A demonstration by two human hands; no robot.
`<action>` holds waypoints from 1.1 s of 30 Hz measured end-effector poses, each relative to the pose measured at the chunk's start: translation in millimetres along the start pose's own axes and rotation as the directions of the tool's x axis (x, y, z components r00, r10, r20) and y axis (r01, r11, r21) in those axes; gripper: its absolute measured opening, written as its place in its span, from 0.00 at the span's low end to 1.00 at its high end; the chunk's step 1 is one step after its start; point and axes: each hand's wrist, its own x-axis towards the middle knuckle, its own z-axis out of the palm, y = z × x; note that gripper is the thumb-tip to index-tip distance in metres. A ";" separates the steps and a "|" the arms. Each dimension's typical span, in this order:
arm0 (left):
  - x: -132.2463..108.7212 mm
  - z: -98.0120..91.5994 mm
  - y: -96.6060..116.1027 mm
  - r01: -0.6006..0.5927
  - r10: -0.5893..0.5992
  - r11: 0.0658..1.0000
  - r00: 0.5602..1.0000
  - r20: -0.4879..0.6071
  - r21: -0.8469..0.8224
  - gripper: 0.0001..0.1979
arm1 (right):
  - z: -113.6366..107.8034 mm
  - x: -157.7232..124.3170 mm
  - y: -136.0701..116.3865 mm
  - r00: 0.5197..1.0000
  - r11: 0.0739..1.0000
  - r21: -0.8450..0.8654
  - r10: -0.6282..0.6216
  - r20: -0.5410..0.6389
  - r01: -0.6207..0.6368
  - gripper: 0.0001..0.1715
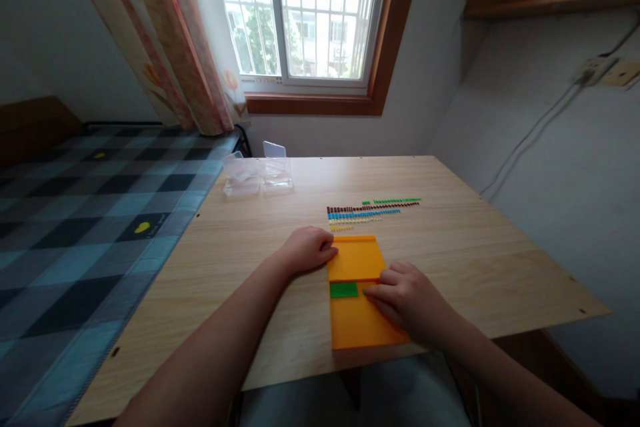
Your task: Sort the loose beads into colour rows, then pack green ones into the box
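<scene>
An orange tray (356, 325), split by a ridge into a far and a near section, lies near the front edge of the table. My left hand (309, 248) is closed at the tray's far left edge, thumb and fingers against its rim. A green patch of small pieces (343, 290) fills the upper left corner of the near section. Just right of that patch, my right hand (404, 295) pinches a tiny green piece at its fingertips, low over the tray. Beyond the tray, brown pieces (345, 209), blue pieces (360, 215), green pieces (397, 201) and yellow pieces (341, 228) lie in rows.
Clear plastic boxes (260, 175) with raised lids stand at the table's (240, 293) far left corner. A bed with a checked cover (115, 193) is on the left. A window and curtain are ahead; a cable (535, 123) runs down the right wall.
</scene>
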 end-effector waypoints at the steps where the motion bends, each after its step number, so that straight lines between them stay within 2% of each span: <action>1: -0.2 -0.3 0.2 -0.001 0.001 1.000 1.000 0.000 -0.003 0.14 | 0.3 2.6 1.0 1.000 1.000 0.000 0.000 0.011 0.000 0.09; 4: -0.8 -1.2 1.1 0.005 -0.005 1.000 1.000 0.002 -0.016 0.14 | 2.4 6.6 1.4 1.000 1.000 0.000 -0.003 0.012 0.003 0.09; 9: -1.2 -2.0 3.6 0.014 -0.014 1.000 1.000 0.005 -0.016 0.14 | 5.5 0.9 -0.1 0.997 1.000 0.016 -0.019 -0.073 0.020 0.11; 21: -1.8 -2.2 3.9 0.000 0.000 1.000 1.000 0.005 -0.006 0.13 | -0.4 6.2 -4.2 0.996 0.999 0.036 0.036 0.087 -0.039 0.11; 33: -1.7 -0.9 2.2 -0.017 0.017 1.000 1.000 0.000 0.008 0.13 | 4.3 4.7 -3.7 1.000 0.998 0.054 0.018 0.026 -0.019 0.13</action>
